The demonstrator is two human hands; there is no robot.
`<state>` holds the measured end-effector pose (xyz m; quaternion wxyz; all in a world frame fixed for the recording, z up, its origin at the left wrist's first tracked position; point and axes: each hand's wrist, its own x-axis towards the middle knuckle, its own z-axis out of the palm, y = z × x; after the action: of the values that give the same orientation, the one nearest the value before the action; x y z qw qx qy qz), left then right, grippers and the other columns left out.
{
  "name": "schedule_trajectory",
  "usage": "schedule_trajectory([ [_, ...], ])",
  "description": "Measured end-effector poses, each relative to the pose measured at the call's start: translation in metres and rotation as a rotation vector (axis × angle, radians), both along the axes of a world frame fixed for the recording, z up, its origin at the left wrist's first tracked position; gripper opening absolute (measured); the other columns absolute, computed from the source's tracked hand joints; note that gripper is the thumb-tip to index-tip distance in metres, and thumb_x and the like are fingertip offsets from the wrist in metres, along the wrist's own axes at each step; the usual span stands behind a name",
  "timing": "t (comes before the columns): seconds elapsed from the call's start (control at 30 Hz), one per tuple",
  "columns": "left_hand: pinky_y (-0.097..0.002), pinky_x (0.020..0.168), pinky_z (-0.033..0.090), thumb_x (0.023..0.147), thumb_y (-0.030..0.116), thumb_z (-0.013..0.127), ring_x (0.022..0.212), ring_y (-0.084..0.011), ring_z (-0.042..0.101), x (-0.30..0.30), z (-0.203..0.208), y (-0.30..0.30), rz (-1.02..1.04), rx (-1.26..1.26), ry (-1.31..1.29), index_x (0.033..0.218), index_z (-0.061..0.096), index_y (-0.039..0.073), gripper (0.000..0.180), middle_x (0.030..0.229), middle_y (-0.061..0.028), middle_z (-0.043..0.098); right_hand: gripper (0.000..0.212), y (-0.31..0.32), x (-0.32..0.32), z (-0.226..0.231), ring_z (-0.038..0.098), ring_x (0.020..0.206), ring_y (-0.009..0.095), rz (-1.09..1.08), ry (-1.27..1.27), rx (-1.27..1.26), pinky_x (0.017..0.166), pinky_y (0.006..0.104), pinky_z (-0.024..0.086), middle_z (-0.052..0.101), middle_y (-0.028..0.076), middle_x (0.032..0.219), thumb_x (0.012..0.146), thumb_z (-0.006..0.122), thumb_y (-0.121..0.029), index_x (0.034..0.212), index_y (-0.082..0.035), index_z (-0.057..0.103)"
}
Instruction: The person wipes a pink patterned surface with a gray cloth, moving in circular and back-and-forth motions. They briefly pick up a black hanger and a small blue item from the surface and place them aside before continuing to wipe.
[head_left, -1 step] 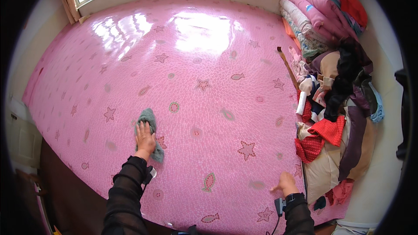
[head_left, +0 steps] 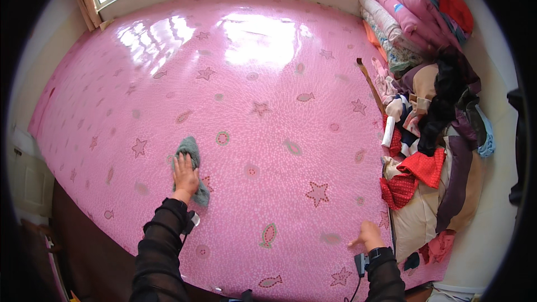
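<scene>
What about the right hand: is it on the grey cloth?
No, the left hand lies on the grey cloth, while the right hand is apart from it, nearer the clothes heap.

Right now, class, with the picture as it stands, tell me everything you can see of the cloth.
The cloth is grey-green and looks soft and fuzzy, like towelling. It lies bunched and rumpled in a long strip, its far end tilting slightly left and its near end right. It rests on the pink cover, left of centre, beside a partly visible printed star. The left hand lies palm down on it, hiding much of its middle. Its underside cannot be seen.
</scene>
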<state>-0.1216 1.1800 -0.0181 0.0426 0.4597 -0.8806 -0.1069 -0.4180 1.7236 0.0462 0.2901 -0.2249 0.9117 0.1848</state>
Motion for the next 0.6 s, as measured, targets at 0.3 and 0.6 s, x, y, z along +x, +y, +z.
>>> schedule_trajectory([
  [0.3,-0.0535,0.105,0.024,0.086,0.025,0.054,0.137,-0.0396,0.016,-0.088,0.001,-0.07,0.06,0.001,-0.056,0.142,0.027,0.011,0.064,0.149,-0.0164,0.019,0.081,-0.003,-0.012,-0.008,0.063,0.089,0.034,0.05,-0.124,0.136,0.078,0.0391,0.051,0.065,0.019,0.092,0.033,0.084,-0.061,0.084,0.0,0.066],
  [0.6,-0.0435,0.109,0.024,0.086,0.022,0.043,0.135,-0.0376,0.023,-0.25,-0.008,-0.044,-0.241,-0.102,-0.03,0.14,0.032,0.009,0.056,0.146,-0.0151,0.029,0.079,-0.007,-0.011,-0.003,0.065,0.083,0.032,0.028,-0.126,0.088,0.073,0.0389,0.052,0.066,0.017,0.086,0.031,0.086,-0.057,0.082,0.0,0.065],
])
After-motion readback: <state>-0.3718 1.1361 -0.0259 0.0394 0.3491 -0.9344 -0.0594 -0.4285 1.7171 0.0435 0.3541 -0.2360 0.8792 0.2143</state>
